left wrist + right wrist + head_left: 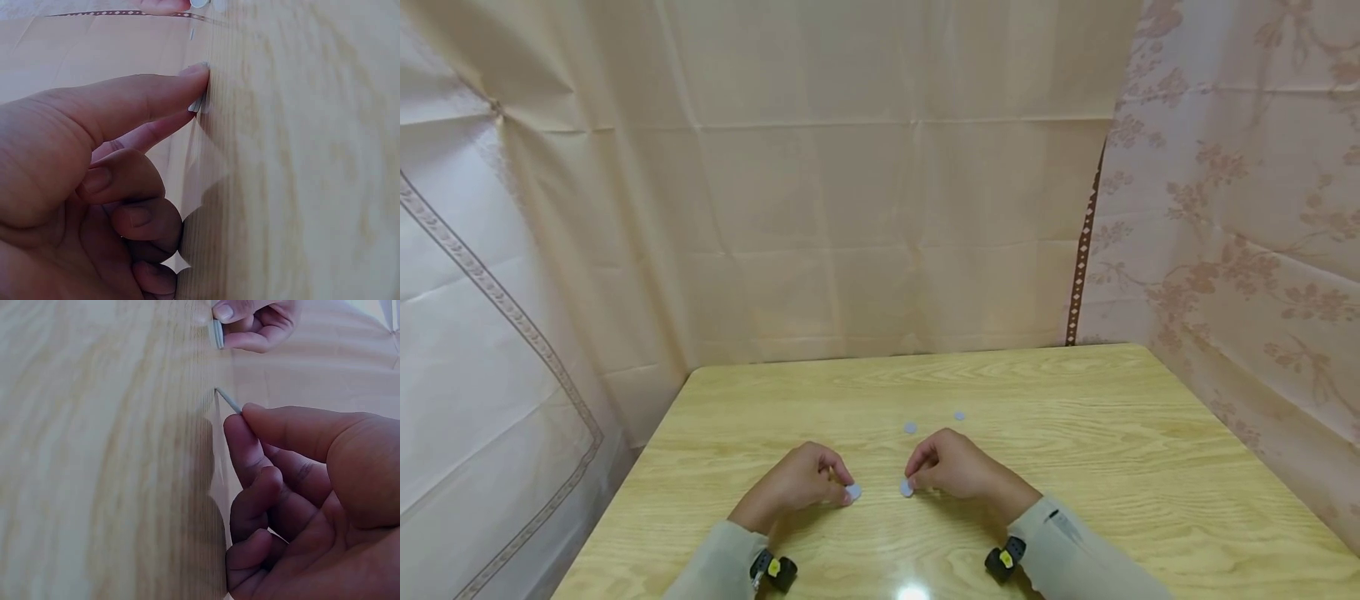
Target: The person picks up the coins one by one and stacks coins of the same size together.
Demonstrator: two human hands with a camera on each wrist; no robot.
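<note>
My left hand [808, 477] pinches a small stack of thin, round, pale grey discs [853, 492] between thumb and forefinger, low over the table. In the right wrist view this stack [218, 334] shows layered edges, seemingly two discs lying flat together. Just to the right, my right hand [955, 465] holds a single pale disc [907, 488] by its rim. That disc [227, 400] is tilted in the right wrist view, its far edge touching the wood. The remaining fingers of both hands curl loosely near the tabletop.
Two more pale discs, a nearer one [910, 427] and a farther one [959, 416], lie flat beyond my right hand. The wood-grain table [1075, 400] is bounded at the back by a beige curtain [850, 208] and on the right by a floral one [1247, 250].
</note>
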